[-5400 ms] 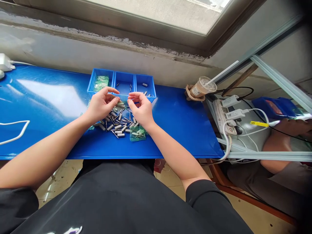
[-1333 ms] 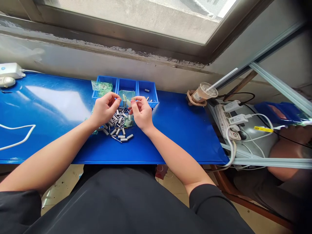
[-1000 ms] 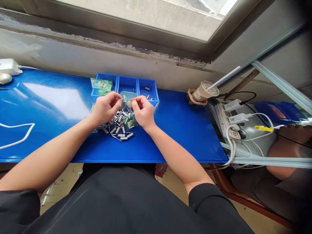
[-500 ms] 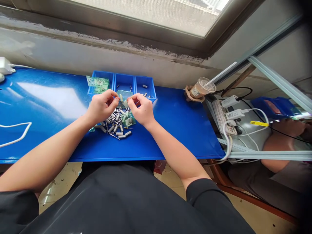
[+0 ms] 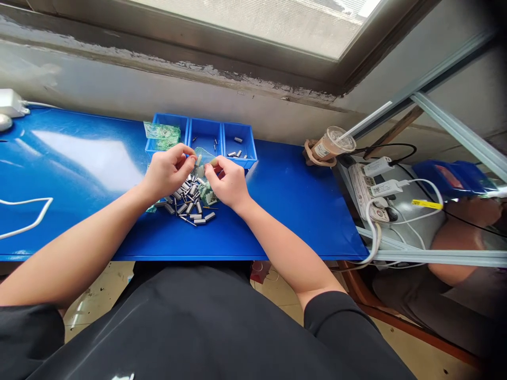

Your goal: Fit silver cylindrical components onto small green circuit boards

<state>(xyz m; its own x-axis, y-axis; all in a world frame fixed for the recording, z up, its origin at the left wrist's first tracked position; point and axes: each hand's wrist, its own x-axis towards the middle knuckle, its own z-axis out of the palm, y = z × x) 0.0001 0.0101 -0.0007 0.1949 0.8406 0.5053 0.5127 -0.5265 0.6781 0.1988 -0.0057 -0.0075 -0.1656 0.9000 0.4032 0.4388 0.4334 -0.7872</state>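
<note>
Elbow room: blue tabletop (image 5: 293, 206) stretches from our right hand (image 5: 228, 180) over to the drink cup (image 5: 328, 144) at centre right; more of it runs between the metal parts (image 5: 190, 205) and the front edge (image 5: 237, 258)
Tight side: three bins stand just past our hands, upper middle of the frame
Our hands: left hand (image 5: 169, 168) and right both pinched narrow, near each other, on a greenish bag (image 5: 204, 156) just left of frame centre
Bag looks: thin, see-through, pale bit showing by the left fingertips; can't make out more
Pile: silvery cylinders and thin pins, jumbled below our hands; another green bag (image 5: 209, 197) lies at its right
Bins: left bin (image 5: 176, 116) has green packets; middle bin (image 5: 205, 136) and right bin (image 5: 247, 141) hold a few small pieces
Room: window (image 5: 261, 24) up top; power strip (image 5: 361, 182) and another person's arm (image 5: 455, 248) at right
</note>
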